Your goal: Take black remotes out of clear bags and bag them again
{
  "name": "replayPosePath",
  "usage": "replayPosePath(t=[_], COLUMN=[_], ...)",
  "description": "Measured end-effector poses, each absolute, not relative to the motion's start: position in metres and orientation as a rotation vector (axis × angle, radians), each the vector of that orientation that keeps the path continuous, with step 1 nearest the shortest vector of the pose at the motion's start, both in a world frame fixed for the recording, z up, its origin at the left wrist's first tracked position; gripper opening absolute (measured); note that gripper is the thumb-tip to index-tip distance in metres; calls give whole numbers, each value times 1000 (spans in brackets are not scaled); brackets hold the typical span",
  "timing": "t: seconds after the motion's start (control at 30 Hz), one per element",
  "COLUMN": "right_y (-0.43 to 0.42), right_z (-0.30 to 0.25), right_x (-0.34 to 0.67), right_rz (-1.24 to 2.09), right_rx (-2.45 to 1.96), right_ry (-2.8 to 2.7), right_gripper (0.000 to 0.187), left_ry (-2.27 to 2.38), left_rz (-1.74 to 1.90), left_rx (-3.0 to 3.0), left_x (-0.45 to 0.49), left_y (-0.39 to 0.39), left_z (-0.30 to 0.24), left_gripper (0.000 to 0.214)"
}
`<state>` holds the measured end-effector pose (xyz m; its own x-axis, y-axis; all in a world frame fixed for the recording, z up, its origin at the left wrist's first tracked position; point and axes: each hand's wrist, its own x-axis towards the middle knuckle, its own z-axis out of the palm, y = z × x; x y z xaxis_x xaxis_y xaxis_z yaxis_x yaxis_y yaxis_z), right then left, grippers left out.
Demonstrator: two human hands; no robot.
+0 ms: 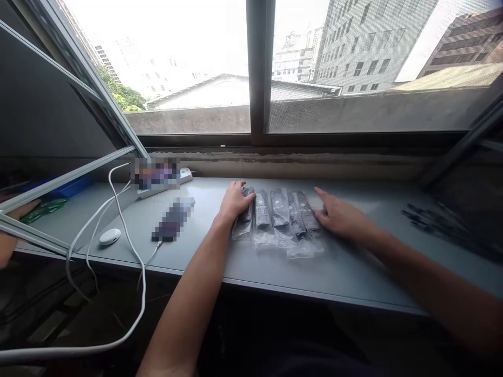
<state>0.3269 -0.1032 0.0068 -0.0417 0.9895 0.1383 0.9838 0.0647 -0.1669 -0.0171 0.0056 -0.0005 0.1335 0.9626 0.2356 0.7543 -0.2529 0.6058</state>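
Note:
Several black remote controls, each in a clear plastic bag, lie side by side in a row on the grey desk. My left hand (234, 201) rests over the upper end of the leftmost bagged remote control (244, 220), its thumb and fingers apart. Its thumb reaches toward the neighbouring bagged remote control (262, 209). At the other end of the row, my right hand (334, 212) is open, with the index finger stretched forward. Its thumb is at the edge of the rightmost bagged remote control (308, 212); whether it touches is hard to tell.
On the left of the desk (251, 267) are a blurred-out phone-like device (173, 220) on a cable, a white rounded object (110, 237) and a power strip (185, 175). A white cable (142, 293) hangs over the front edge. Dark cord-like items (436, 222) lie at right. Another person's hand (23, 209) shows behind the left frame.

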Motion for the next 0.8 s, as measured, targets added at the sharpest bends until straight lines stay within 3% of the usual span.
replayPosePath(t=[0.17, 0.4, 0.8], right_y=[-99, -103, -107], right_z=[-3, 4, 5], right_x=[324, 316, 307], right_rz=[177, 182, 239], right_rx=[-1925, -1878, -1924], right_ry=[-2115, -2181, -2212], right_gripper=[68, 74, 83], left_ry=[1636, 1590, 1585], left_rz=[912, 973, 923], left_rx=[2109, 2189, 2205], left_x=[-17, -13, -11], left_y=[9, 12, 8], left_z=[-8, -13, -9], left_gripper=[56, 44, 45])
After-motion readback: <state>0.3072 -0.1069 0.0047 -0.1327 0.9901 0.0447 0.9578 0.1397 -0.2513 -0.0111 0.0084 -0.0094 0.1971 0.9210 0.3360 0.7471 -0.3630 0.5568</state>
